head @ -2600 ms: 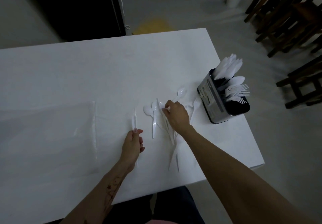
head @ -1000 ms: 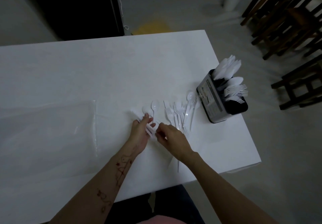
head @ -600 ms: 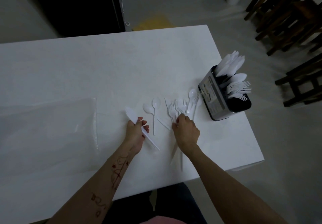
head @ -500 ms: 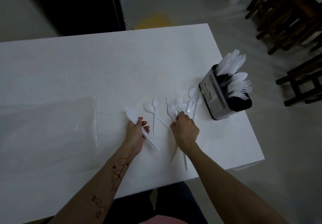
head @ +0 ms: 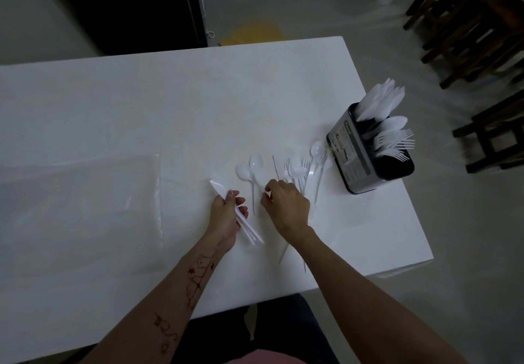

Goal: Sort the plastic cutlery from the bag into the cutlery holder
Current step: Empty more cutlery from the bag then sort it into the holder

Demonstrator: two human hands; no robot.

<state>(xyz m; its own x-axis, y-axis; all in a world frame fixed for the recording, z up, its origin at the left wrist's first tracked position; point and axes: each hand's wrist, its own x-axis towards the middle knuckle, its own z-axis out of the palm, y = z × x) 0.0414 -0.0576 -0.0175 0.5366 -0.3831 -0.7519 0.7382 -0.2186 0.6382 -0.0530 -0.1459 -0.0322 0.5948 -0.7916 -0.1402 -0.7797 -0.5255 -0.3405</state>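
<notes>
Knives [head: 239, 216] are sitting bundled in the left hand [head: 225, 216], its grip curling round them. The right hand [head: 286, 208] is pinching at loose cutlery [head: 297, 169] lying on the tabletop [head: 170, 103], between the empty bag [head: 76, 202] and the cutlery holder [head: 354, 159] near the right edge.

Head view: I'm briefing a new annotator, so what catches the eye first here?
The two hands at the centre of the white table: the left hand grips a bundle of knives, the right hand reaches among loose forks. By the table's right edge stands the dark cutlery holder, already stocked.
</notes>
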